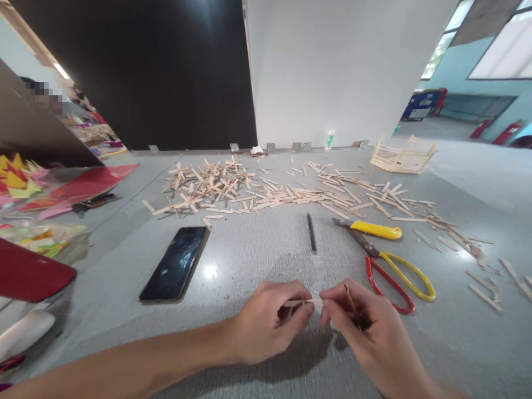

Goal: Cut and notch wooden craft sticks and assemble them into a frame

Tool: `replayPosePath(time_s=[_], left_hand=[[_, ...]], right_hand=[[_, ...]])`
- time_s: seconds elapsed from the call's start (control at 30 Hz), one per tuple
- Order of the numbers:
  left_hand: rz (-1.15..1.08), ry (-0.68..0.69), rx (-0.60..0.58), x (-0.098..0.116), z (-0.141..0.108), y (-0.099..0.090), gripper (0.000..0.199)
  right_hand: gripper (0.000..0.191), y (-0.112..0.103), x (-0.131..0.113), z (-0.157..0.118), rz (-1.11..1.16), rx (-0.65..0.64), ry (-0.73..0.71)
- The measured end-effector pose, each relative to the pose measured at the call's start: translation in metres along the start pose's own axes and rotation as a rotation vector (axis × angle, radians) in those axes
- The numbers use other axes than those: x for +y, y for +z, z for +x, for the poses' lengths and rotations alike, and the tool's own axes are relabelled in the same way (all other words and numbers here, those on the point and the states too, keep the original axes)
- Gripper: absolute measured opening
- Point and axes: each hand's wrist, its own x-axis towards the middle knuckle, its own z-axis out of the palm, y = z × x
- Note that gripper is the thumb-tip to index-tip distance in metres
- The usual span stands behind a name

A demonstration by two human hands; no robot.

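Observation:
Between the fingertips of my left hand (268, 320) is a short, flat wooden stick (316, 302), pinched near its middle. My right hand (374, 332) closes its thumb and finger on the stick's right end. A thin brown rod with a pointed tip (349, 298) also rests in my right hand; its lower part is hidden in the palm. Just right of that hand lie scissors (376, 254) with one red and one yellow handle. A yellow utility knife (376, 229) touches or overlaps their blades. A black pen-like stick (311, 233) lies ahead of my hands.
A phone (174, 265) lies left of my hands. Many loose wooden sticks (286, 195) spread across the table's far side, heaped at left. A small stick frame (401, 156) and a glue tube (330, 139) stand near the upright white board (332, 66). Coloured paper (83, 185) lies far left.

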Motion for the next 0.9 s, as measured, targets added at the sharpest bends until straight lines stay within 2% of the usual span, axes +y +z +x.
replayPosePath(time_s=[0.2,0.37,0.67,0.9], left_hand=[[0.000,0.039,0.050,-0.001,0.000,0.000,0.021],[0.056,0.095,0.159,-0.004,-0.002,0.002,0.016],[0.119,0.178,0.279,-0.008,-0.002,0.006,0.012],[0.178,0.287,0.300,-0.011,-0.003,0.006,0.014]], right_hand=[[0.030,0.000,-0.004,0.004,0.053,0.033,0.033],[0.030,-0.001,-0.008,0.007,0.079,0.054,0.099],[0.032,-0.001,-0.007,0.006,0.054,0.048,0.108],[0.032,0.001,-0.005,0.007,0.058,0.024,0.120]])
